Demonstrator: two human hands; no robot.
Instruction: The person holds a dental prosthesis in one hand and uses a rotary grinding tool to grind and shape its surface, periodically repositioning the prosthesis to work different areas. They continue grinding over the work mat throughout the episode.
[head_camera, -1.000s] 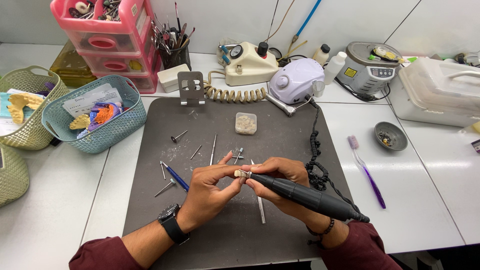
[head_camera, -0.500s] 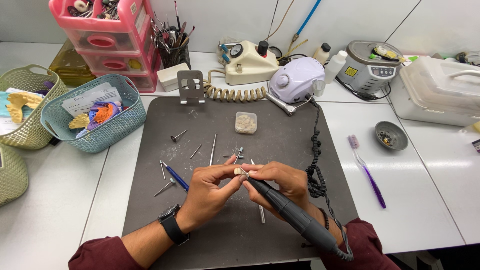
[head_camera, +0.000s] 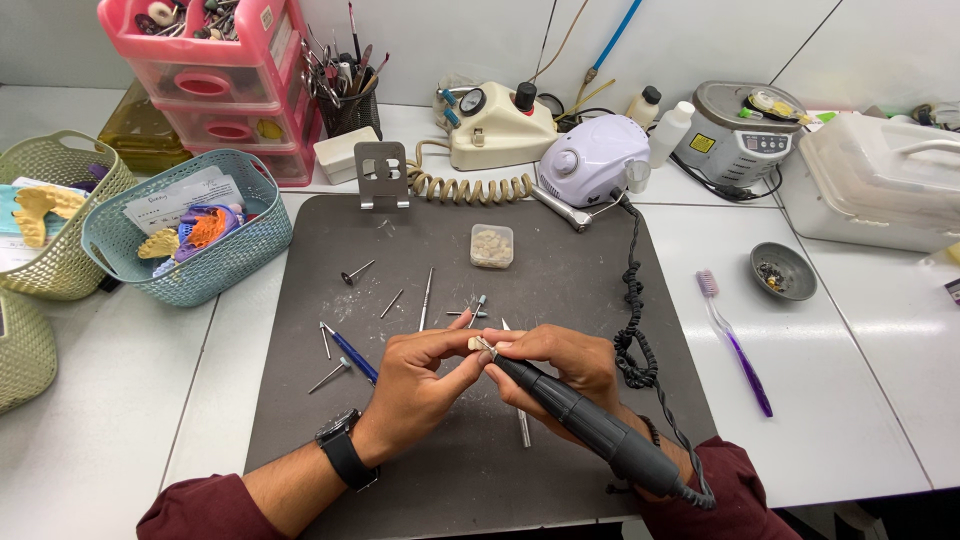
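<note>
My left hand pinches a small cream tooth-like piece between thumb and fingertips over the dark grey mat. A dark rotary handpiece lies in my right hand like a pen, its thin bur tip touching the piece. The handpiece's coiled black cord runs up to a lilac motor unit. Both hands meet at the mat's lower middle. A black watch is on my left wrist.
Loose burs and thin metal tools, a blue pen-like tool and a small clear box lie on the mat. A purple toothbrush and grey dish sit right. Baskets and pink drawers stand left.
The handpiece's rear end has swung lower, toward my body, steepening its angle. My hands have stayed together on the small piece.
</note>
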